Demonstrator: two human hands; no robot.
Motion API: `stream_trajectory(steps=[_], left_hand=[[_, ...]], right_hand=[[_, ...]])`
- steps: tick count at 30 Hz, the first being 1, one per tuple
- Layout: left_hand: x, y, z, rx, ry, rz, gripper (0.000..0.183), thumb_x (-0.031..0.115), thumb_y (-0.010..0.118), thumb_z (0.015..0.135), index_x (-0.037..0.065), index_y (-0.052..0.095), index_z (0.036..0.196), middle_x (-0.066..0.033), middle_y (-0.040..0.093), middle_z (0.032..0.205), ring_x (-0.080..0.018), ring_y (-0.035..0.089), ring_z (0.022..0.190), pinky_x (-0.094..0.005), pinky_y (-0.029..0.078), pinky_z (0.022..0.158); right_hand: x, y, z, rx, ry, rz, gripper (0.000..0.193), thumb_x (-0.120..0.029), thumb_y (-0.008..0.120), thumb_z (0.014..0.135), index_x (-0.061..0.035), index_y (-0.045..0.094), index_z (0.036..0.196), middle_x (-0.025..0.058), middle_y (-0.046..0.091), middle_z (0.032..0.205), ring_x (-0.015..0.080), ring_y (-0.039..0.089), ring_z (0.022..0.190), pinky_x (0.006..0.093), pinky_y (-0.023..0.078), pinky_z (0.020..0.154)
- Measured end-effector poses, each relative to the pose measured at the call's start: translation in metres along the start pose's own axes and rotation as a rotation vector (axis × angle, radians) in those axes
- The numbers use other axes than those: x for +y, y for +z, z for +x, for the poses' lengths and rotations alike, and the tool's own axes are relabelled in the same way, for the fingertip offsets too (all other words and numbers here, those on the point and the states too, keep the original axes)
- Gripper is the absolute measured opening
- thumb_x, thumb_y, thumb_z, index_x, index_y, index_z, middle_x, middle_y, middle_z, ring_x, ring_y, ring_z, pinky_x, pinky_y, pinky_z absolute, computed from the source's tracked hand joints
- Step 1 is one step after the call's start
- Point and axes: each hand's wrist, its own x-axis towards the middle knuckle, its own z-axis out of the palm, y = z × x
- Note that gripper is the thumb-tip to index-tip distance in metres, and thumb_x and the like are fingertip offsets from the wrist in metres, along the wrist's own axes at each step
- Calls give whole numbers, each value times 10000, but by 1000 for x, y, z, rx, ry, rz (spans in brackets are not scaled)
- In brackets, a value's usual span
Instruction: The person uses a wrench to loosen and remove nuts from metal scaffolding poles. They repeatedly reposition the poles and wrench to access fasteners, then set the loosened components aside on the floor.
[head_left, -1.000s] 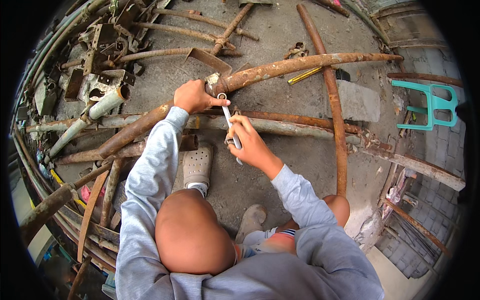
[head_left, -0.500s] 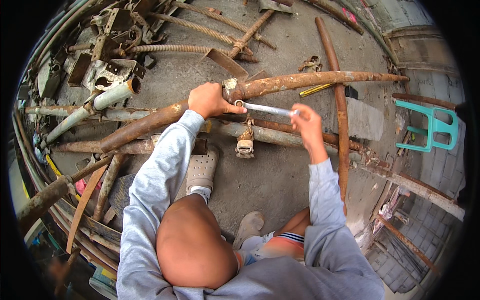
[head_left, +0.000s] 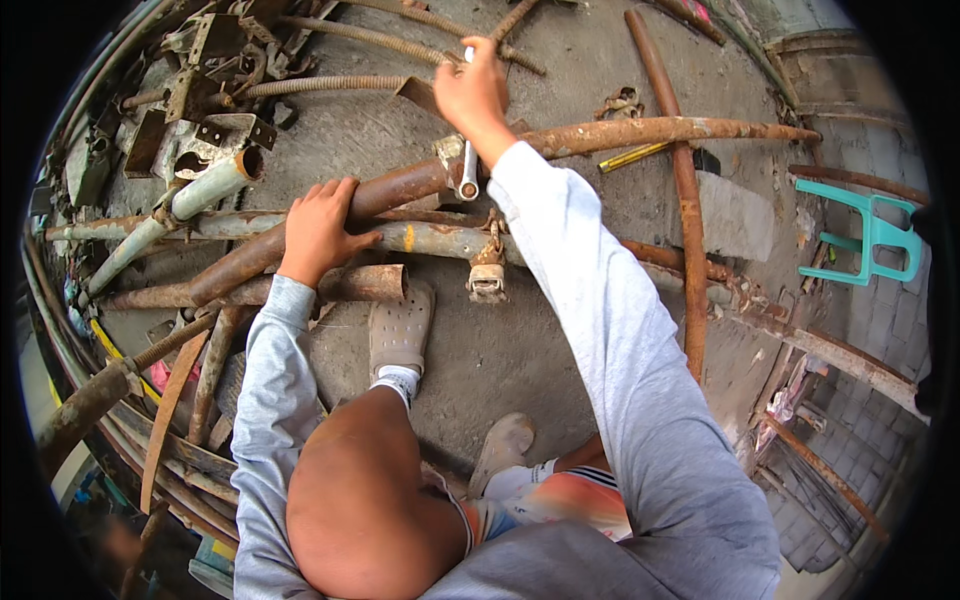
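A long rusty pipe [head_left: 395,190] runs across in front of me, lying over other pipes. My left hand [head_left: 318,228] is closed over it, left of the middle, thumb on the near side. Farther off, my right hand [head_left: 472,92] grips a silver wrench [head_left: 469,178] by its far end. The wrench's ring end points toward me at the near side of the rusty pipe, beside a coupler clamp [head_left: 448,152]. Whether the ring sits on a nut, I cannot tell. A second clamp [head_left: 487,280] hangs on the grey pipe [head_left: 440,240] below.
Rusty brackets and clamps [head_left: 205,95] are heaped at the far left, near several threaded rods [head_left: 330,86]. Another rusty pipe [head_left: 668,150] crosses on the right. A yellow level-like bar [head_left: 632,158] lies beside it, with a turquoise plastic stool [head_left: 868,235] farther right. Beneath me are my clogs [head_left: 400,325].
My left hand has slid left along the rusty pipe, away from the clamp. My right hand has swung the wrench from pointing right to pointing away from me. The rusty pipe has shifted slightly.
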Motion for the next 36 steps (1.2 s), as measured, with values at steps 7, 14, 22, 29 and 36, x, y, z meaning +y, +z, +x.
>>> stream_trajectory(steps=[7,14,22,29,36], left_hand=[[-32,31,1,-118,-103,26,404,371,764,836,119,668,1136,-97,724,976,-333,714,836,-479,561,708],[7,4,16,-18,-4,63,560,577,780,765,81,603,958,-144,711,899,-370,704,809,-476,559,673],[12,-1,16,-48,-75,50,516,531,799,769,107,648,1023,-164,722,874,-375,710,811,-468,559,700],[7,0,11,-1,-59,56,509,533,793,772,94,628,970,-133,718,865,-358,711,792,-467,563,677],[13,4,17,-21,-55,56,496,521,790,775,106,640,1002,-141,719,869,-365,707,803,-475,557,684]], right_hand=[[-69,48,-104,-454,-381,-80,474,-467,627,931,-29,621,1112,243,716,828,413,715,749,520,555,632],[-13,-11,-229,-314,-680,-23,375,-411,716,795,-76,678,632,79,614,633,275,571,794,487,401,873],[68,-117,-263,-298,-511,13,138,-173,754,803,-66,669,791,137,543,1249,356,447,1250,457,430,986],[132,-153,-228,-59,357,612,347,18,725,899,-20,555,1200,82,687,864,101,644,644,223,480,465],[100,-114,-40,62,278,600,441,-17,563,1010,-9,436,1432,160,646,1162,189,670,872,326,615,732]])
